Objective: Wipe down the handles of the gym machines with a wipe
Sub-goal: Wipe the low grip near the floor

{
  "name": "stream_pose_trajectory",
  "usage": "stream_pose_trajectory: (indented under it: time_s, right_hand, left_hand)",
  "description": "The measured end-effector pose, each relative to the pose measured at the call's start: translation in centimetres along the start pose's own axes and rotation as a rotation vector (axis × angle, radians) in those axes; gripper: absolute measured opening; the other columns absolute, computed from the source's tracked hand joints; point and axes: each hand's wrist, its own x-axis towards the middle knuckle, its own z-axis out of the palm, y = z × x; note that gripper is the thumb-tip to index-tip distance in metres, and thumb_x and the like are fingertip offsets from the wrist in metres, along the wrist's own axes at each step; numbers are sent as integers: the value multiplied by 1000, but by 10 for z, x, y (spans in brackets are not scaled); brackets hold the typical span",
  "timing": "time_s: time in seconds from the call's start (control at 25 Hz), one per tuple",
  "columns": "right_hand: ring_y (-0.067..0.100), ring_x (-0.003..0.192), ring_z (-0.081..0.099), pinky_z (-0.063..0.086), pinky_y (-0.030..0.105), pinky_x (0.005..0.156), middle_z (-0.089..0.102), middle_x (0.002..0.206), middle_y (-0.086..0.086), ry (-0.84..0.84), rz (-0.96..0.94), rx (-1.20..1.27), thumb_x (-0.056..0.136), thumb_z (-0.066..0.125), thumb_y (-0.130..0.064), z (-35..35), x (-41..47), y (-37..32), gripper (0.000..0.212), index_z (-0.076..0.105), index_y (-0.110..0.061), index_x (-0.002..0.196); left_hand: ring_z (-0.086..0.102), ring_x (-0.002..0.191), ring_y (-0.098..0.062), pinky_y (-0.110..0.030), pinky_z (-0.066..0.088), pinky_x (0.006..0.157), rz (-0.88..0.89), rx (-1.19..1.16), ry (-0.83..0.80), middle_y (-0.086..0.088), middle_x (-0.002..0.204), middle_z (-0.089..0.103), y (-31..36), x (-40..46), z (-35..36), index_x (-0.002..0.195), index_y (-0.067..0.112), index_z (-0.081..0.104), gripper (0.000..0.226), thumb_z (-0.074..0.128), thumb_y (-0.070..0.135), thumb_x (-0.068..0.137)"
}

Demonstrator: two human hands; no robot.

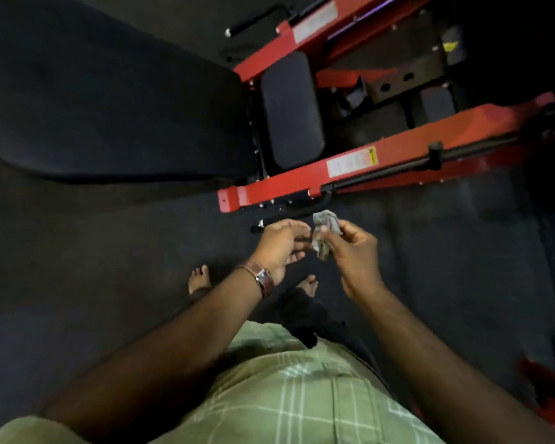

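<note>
A crumpled grey wipe (325, 226) hangs between my hands at mid-frame. My right hand (353, 257) pinches it between thumb and fingers. My left hand (281, 246), with a brown watch on the wrist, is beside the wipe with fingers relaxed and close to its lower edge; whether they touch it I cannot tell. Just beyond my hands, a black handle (271, 223) with a silver end sticks out low from the red machine frame (302, 184). A second black handle (257, 22) sits at the far side of the machine.
A long black padded bench (109, 100) and a smaller black seat pad (290, 110) lie ahead. Red rails with white labels run to the right. Dark rubber floor surrounds my bare feet (199, 278). Another red frame part (548, 392) stands at the lower right.
</note>
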Motion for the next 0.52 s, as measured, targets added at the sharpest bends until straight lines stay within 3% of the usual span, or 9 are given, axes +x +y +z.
stream_pose_trajectory:
  time_s: [0.08,0.2,0.32,0.36,0.44,0.52]
  right_hand:
    - [11,74,63,51,31,69,73,83,7,-85,-41,-144,91,70,-16,-25,37,10,9,79,-13,90]
    - [15,84,70,57,39,81,74,93,5,-236,-228,-503,83,75,-5,-58,106,30,15,79,-15,94]
    - [18,91,70,57,43,87,74,99,0,-388,-315,-720,70,74,-11,-70,172,52,29,75,-24,96]
    - [19,90,70,56,37,89,73,99,-1,-427,-344,-773,68,73,-7,-69,195,60,35,74,-24,98]
    - [20,87,67,46,9,87,71,96,-2,-515,-436,-921,68,73,5,-64,234,76,37,76,-15,98]
    - [22,88,70,39,0,81,73,96,3,-606,-508,-1048,70,71,8,-61,277,96,35,77,-12,98]
  left_hand:
    - [66,70,-14,-25,44,62,15,-149,122,1,81,66,-11,24,18,88,17,63,15,54,9,96]
    - [67,73,-15,-26,45,65,25,-418,261,1,81,65,-33,63,39,86,20,61,16,52,10,96]
    - [66,73,-14,-26,45,66,2,-635,381,3,79,65,-59,101,47,85,20,60,14,55,12,96]
    - [66,72,-14,-26,45,66,-9,-725,420,3,79,65,-67,119,47,85,20,60,13,56,13,95]
    - [67,72,-13,-25,46,65,-43,-863,485,4,79,65,-82,154,45,85,19,60,11,56,14,94]
    - [66,69,-12,-23,45,61,-51,-976,506,4,76,65,-89,193,51,86,19,59,12,54,14,95]
